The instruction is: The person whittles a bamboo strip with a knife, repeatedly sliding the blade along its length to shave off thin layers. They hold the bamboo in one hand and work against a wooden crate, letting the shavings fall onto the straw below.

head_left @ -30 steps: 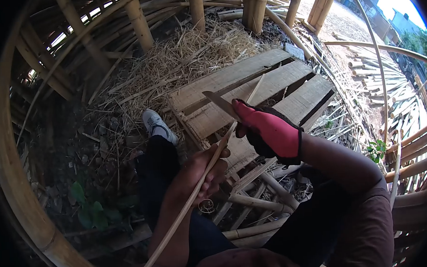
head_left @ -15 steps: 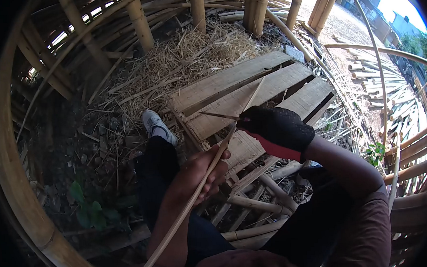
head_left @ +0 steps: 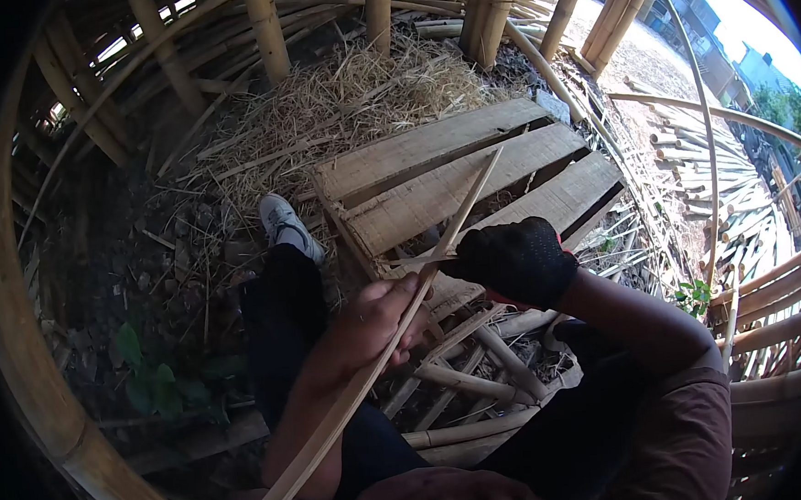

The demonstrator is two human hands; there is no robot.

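Observation:
My bare left hand (head_left: 379, 323) is wrapped round a long split bamboo strip (head_left: 337, 414), which runs from the bottom edge up past my fingers to a pointed far end over the slatted wooden platform. My right hand (head_left: 516, 259), in a black and red glove, is closed on a knife (head_left: 412, 264). The thin blade points left and lies across the strip, just beyond my left hand. The fingertips of the gloved hand are partly hidden behind its back.
The wooden platform (head_left: 452, 193) stands in front of me, with straw shavings (head_left: 355, 106) behind it. Bamboo posts (head_left: 266, 34) rise at the back. A curved bamboo pole (head_left: 36, 364) is at the left, and cut poles (head_left: 727, 193) lie outside at right.
My right hand has rotated palm-down and moved slightly lower with the knife, whose blade now lies nearer my left hand. The strip has shifted and the view has tilted a little.

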